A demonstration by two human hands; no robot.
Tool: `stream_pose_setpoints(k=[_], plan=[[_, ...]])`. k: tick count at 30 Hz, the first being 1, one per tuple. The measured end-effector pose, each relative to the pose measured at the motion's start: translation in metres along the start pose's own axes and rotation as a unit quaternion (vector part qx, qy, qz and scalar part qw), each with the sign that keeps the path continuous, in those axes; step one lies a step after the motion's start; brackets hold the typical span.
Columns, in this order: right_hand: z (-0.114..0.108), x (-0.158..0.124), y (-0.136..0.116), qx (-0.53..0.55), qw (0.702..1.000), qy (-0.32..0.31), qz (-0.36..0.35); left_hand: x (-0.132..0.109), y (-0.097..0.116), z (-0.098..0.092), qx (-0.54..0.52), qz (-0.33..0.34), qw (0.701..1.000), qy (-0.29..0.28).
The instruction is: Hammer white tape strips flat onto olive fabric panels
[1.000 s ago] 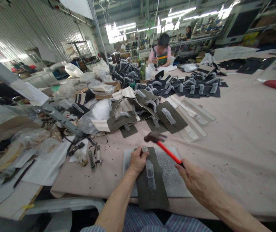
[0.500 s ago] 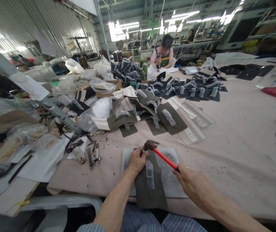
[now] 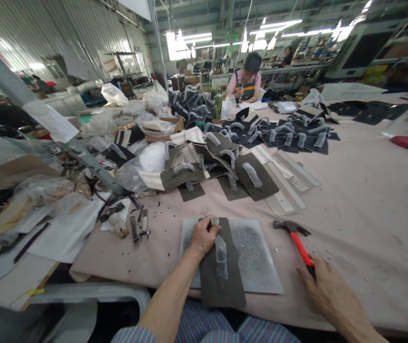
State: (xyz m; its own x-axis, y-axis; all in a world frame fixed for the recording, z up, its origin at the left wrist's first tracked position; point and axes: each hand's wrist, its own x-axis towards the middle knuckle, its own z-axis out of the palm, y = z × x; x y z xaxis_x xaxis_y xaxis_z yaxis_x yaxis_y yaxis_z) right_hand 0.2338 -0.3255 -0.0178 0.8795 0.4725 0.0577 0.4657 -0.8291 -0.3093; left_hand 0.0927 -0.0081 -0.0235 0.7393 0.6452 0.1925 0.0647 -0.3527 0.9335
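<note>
At the near edge of the desk [image 3: 357, 205], pinching a cylindrical tool [image 3: 214, 220] in the left hand [image 3: 203, 237], with thumb and fingers closing around the shaft and leaving only the round, pale top uncovered. Holding the tool over the far end of a dark olive panel [image 3: 211, 286], with the lower tip being hidden by the fingers. Supporting the panel on a grey board [image 3: 261, 259], with the near end reaching past the board's edge and a plastic-wrapped handle [image 3: 221, 257] running lengthwise along the middle.

To the right of the board and apart from it, presenting a hammer [image 3: 300, 245] with a dark claw head and a red shaft. Resting the right hand [image 3: 327, 286] over the black end of the shaft, with thumb and fingers spreading to either side; leaving the tightness of this grip impossible to tell.

Farther across the desk, showing a heap of olive panels [image 3: 257, 176] bearing similar wrapped handles, pale panels [image 3: 286, 186] lying just beside them, and black panels [image 3: 297, 138] spreading beyond. Near the left corner, showing small hand tools [image 3: 140, 226] lying among dark specks. At the far side, including a co-worker [image 3: 247, 81] in a pink top.
</note>
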Motion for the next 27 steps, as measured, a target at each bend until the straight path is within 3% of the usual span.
stream_pose_setpoints(k=[2, 3, 6, 8, 11, 15, 17, 21, 24, 27], plan=[[-0.001, -0.004, -0.039, 0.032, 0.986, 0.068, -0.147, 0.0, 0.001, 0.0, -0.002, -0.01, 1.0, 0.005], [-0.002, -0.005, -0.063, 0.062, 0.97, 0.069, -0.223, 0.001, 0.001, 0.0, -0.006, -0.019, 1.0, 0.01], [-0.003, -0.007, -0.136, 0.086, 0.906, -0.014, -0.414, 0.004, 0.002, 0.002, -0.047, -0.055, 0.997, 0.031], [-0.001, -0.005, -0.172, 0.041, 0.877, -0.07, -0.474, 0.008, 0.002, 0.003, -0.101, -0.082, 0.99, 0.055], [-0.001, 0.002, -0.198, -0.037, 0.86, -0.097, -0.5, 0.015, 0.005, -0.001, -0.219, -0.136, 0.959, 0.119], [-0.013, 0.01, -0.205, -0.107, 0.879, -0.064, -0.46, 0.026, 0.025, -0.032, -0.327, -0.171, 0.899, 0.234], [-0.024, 0.011, -0.205, -0.139, 0.905, -0.052, -0.399, 0.03, 0.045, -0.058, -0.305, -0.129, 0.906, 0.263], [-0.043, 0.012, -0.211, -0.143, 0.952, -0.07, -0.261, 0.031, 0.086, -0.097, -0.202, 0.019, 0.945, 0.256], [-0.045, 0.01, -0.217, -0.099, 0.976, -0.087, -0.171, 0.023, 0.093, -0.095, -0.147, 0.034, 0.964, 0.22], [-0.034, 0.004, -0.219, -0.05, 0.989, -0.097, -0.099, 0.011, 0.074, -0.071, -0.132, -0.018, 0.978, 0.163]])
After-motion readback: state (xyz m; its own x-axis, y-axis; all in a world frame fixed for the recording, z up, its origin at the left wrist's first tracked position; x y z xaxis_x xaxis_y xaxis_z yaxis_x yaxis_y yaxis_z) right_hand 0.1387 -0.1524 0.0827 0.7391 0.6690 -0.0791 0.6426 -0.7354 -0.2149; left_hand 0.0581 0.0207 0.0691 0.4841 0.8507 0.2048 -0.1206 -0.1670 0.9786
